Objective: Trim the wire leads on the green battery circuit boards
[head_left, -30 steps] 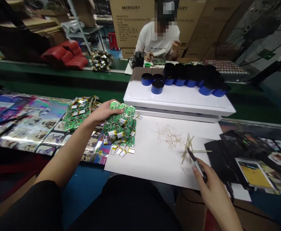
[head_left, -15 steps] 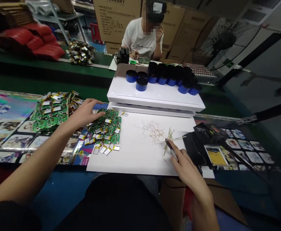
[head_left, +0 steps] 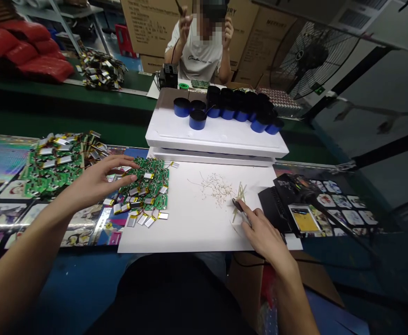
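My left hand (head_left: 102, 180) is spread, fingers apart, at the left edge of a green circuit-board panel (head_left: 160, 179) with small silver batteries (head_left: 150, 221) wired to it. Whether its fingertips touch the panel I cannot tell. My right hand (head_left: 261, 230) is wrapped round a small dark-tipped hand tool (head_left: 242, 211), its tip over thin pale strips (head_left: 238, 195) on the white work surface (head_left: 190, 232). Left of the strips lie scattered tiny reddish parts (head_left: 220, 188) with fine wires.
Blue-black round parts (head_left: 197, 120) stand on a white foam block (head_left: 218, 142) behind. More boards (head_left: 50, 167) are piled at left. A black device (head_left: 279, 204) sits right of my right hand. A person (head_left: 200, 51) sits opposite, near a fan (head_left: 309, 58).
The whole view has shifted, with most things now farther left. My left hand has moved back left from over the panel. The person opposite has raised a hand holding a thin tool.
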Action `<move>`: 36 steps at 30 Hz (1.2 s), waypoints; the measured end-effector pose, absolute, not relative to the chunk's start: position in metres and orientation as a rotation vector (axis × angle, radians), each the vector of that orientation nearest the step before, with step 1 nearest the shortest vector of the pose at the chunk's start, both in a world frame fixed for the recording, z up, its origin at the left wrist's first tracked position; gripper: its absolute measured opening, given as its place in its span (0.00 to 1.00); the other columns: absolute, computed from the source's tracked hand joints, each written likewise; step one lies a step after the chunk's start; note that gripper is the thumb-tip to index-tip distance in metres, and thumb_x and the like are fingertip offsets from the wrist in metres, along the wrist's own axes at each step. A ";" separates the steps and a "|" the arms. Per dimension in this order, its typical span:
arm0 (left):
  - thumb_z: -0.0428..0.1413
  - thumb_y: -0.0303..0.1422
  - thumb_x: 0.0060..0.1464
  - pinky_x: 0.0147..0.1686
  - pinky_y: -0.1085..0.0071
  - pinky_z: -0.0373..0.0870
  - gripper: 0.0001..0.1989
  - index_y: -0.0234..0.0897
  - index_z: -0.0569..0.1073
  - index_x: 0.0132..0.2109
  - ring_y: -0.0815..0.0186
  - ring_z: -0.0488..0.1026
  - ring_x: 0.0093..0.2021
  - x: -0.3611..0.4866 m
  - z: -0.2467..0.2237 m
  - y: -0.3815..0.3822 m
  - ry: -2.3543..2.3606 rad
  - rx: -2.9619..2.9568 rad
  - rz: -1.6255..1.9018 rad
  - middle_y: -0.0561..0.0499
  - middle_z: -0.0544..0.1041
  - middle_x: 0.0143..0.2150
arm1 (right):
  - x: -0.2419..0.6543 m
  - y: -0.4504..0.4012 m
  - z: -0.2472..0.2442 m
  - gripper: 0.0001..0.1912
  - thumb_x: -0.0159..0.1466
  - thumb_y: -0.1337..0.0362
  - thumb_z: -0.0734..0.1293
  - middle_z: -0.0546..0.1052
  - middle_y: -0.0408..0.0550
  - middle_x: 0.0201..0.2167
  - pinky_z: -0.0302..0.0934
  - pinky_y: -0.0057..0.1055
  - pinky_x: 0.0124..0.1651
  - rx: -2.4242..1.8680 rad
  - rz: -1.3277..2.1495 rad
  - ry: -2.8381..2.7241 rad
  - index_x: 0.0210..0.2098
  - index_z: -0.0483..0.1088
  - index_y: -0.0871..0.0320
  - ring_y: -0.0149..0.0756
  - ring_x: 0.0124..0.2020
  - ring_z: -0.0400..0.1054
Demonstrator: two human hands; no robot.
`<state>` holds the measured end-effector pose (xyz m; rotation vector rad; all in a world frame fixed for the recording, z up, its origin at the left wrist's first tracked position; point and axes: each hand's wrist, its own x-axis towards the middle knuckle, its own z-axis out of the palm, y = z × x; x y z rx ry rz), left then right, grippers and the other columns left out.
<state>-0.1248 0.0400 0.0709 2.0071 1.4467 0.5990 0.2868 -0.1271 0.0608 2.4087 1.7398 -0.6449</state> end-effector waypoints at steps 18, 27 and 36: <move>0.56 0.48 0.67 0.40 0.70 0.76 0.17 0.43 0.83 0.48 0.59 0.81 0.46 -0.058 0.089 0.014 1.071 2.238 0.483 0.49 0.85 0.47 | 0.295 -0.151 0.019 0.27 0.65 0.57 0.65 0.79 0.52 0.43 0.69 0.39 0.44 2.924 -1.429 1.998 0.61 0.71 0.57 0.44 0.40 0.73; 0.53 0.52 0.61 0.52 0.59 0.74 0.28 0.33 0.78 0.55 0.50 0.79 0.49 -0.221 0.105 0.066 2.331 1.940 0.687 0.38 0.83 0.54 | 0.264 -0.145 -0.024 0.19 0.62 0.51 0.77 0.83 0.53 0.38 0.73 0.35 0.42 2.598 -3.018 1.530 0.45 0.82 0.57 0.41 0.34 0.77; 0.64 0.62 0.45 0.40 0.63 0.70 0.40 0.35 0.72 0.53 0.48 0.79 0.44 -0.264 0.077 0.072 2.449 1.489 0.453 0.39 0.81 0.47 | 0.270 -0.140 -0.042 0.20 0.59 0.50 0.79 0.84 0.55 0.38 0.76 0.41 0.45 2.457 -3.152 1.266 0.46 0.83 0.56 0.47 0.38 0.78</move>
